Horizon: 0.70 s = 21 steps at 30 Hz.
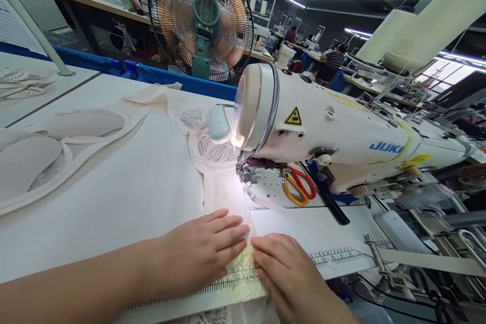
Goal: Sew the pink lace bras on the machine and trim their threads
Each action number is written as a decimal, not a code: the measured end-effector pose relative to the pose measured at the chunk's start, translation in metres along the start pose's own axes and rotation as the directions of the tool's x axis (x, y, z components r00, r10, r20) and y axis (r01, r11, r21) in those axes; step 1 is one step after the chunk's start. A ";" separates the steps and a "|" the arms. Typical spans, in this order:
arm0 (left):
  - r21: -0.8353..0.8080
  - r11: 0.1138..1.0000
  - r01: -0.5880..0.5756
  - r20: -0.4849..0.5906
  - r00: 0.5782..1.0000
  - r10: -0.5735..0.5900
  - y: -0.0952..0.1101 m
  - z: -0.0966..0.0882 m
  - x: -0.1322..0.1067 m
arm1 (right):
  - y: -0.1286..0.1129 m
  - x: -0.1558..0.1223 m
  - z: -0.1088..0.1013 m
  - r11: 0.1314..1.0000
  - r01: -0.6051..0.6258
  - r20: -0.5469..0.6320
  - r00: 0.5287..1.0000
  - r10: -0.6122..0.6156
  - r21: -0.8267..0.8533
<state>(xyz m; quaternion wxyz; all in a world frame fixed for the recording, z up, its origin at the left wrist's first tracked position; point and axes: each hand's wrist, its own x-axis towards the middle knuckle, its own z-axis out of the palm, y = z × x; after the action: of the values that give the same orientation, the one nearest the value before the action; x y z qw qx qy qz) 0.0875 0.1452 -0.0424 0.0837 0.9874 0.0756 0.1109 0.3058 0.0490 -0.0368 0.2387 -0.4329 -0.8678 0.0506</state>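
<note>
Garment (220,192) of pale fabric lies on the white table (159,177), its lace panels beside the needle end of the sewing machine (311,121) and its plain band running toward the person. Whether the presser foot bears on it, I cannot tell. More fabric with lace hangs below the table's front edge.

The left hand (207,255) lies palm down over the near end of the band, fingers straight and close together; its grip is spread flat. The right hand (284,268) is just beside it, fingers bent, tips at the band's right edge. Its thumb is hidden, so I cannot tell whether that grip pinches the fabric. Between the hands, a shiny yellow patch (243,259) and a ruler scale (243,279) show along the table edge.

A small lamp (219,124) sits at the machine's left end, and light falls near the needle. Under the machine's arm lie scissors (313,187) with one orange and one red handle, near a black bar (331,203). Pale cups (85,124) lie on the table to the left, well apart from the hands. Behind the table stands a large fan (206,7); farther back, a person in a striped top (336,56) sits among other machines.
</note>
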 end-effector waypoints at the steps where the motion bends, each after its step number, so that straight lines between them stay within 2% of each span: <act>1: 0.004 1.000 -0.005 -0.015 1.000 0.005 -0.001 0.000 0.000 | 0.000 0.000 0.000 1.000 -0.004 -0.006 1.000 0.004 -0.005; 5: 0.005 0.999 -0.042 -0.051 0.998 0.043 -0.008 0.001 -0.002 | 0.003 0.001 0.000 0.999 -0.027 -0.015 1.000 0.027 -0.018; 14: -0.053 0.997 -0.063 -0.019 0.998 0.062 -0.029 0.002 -0.002 | 0.006 -0.001 0.000 0.995 -0.098 0.002 0.995 0.099 -0.034; 21: -0.035 0.997 -0.074 0.036 0.996 0.075 -0.046 -0.002 0.001 | 0.009 0.001 0.002 0.992 -0.129 0.012 0.992 0.129 -0.007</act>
<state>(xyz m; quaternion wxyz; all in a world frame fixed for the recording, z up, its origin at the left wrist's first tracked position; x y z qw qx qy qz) 0.0823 0.1901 -0.0489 0.0976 0.9899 0.0351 0.0968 0.3107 0.0553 -0.0405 0.2283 -0.4884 -0.8396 0.0661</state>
